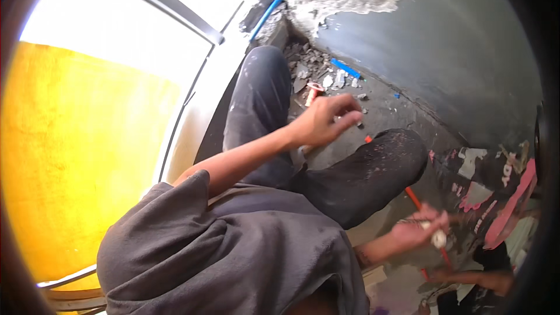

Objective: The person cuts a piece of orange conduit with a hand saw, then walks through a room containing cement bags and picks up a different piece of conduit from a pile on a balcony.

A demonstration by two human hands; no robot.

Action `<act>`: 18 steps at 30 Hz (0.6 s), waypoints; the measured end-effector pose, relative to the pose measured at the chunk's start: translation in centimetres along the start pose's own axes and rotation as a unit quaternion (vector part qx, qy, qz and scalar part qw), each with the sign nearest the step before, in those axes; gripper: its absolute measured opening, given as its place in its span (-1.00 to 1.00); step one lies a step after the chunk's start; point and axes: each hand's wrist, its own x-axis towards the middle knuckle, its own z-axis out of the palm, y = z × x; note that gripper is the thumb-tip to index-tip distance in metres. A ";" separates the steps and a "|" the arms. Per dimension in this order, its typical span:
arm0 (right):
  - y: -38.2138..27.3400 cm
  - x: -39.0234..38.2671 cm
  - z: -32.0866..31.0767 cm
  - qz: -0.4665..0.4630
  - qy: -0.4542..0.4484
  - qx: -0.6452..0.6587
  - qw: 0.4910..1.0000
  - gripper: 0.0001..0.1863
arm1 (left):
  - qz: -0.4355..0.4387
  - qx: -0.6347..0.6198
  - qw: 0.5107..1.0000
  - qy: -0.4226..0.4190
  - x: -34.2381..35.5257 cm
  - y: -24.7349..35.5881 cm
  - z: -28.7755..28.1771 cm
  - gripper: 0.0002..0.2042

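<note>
My left hand (333,118) hovers over the floor between my knees, fingers loosely curled, thumb apart from them, nothing visible in it. Just beyond it stands a pinkish flanged spool-like piece (315,89) among rubble. My right hand (415,228) reaches out past my right knee, somewhat blurred, its fingers closed around a small pale rounded thing (438,239) whose kind I cannot make out. An orange tube (413,197) runs along the floor under my right leg and passes by that hand.
Rubble (306,64) lies by the broken grey wall (420,35). A blue pipe (266,18) rises in the corner; a blue strip (346,68) lies below the wall. At left is a window frame (192,87). Another person's arm (481,280) reaches in beside a printed sack (466,184).
</note>
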 end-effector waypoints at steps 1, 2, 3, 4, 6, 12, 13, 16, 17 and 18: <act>-0.3 -1.4 2.2 0.026 -0.092 0.035 0.995 -0.78 | -0.029 -0.048 0.998 -0.027 -0.8 2.1 -0.7 -0.71; -1.0 -2.9 5.0 0.014 -0.206 -0.004 0.978 -0.79 | -0.030 -0.059 0.997 -0.036 -1.2 3.0 -1.0 -0.71; -2.2 -5.1 8.1 0.153 -0.214 -0.017 0.965 -0.80 | -0.003 -0.183 0.983 -0.022 -1.7 3.8 -1.4 -0.69; -3.8 -7.6 11.1 0.134 -0.317 -0.058 0.937 -0.84 | 0.013 -0.315 0.949 -0.011 -2.8 4.1 -1.6 -0.67; -2.1 -10.6 13.8 0.146 -0.472 -0.026 0.869 -0.92 | -0.030 -0.372 0.927 0.042 -4.8 3.8 -3.6 -0.68; -1.7 -12.5 17.9 0.295 -0.495 -0.062 0.815 -0.73 | -0.108 -0.446 0.880 0.125 -4.1 -1.3 -9.6 -0.72; -1.4 -12.3 17.5 0.298 -0.487 -0.066 0.818 -0.73 | -0.114 -0.463 0.869 0.130 -3.7 -2.0 -10.1 -0.71; -1.4 -12.4 16.2 0.367 -0.491 -0.047 0.789 -0.72 | -0.134 -0.450 0.873 0.130 -3.3 -2.3 -11.2 -0.72; -1.4 -13.2 16.0 0.362 -0.467 -0.053 0.805 -0.80 | -0.135 -0.421 0.888 0.127 -2.9 -2.3 -11.0 -0.72; -1.3 -13.8 16.1 0.338 -0.475 -0.066 0.810 -0.87 | -0.126 -0.447 0.876 0.127 -2.7 -2.7 -10.9 -0.73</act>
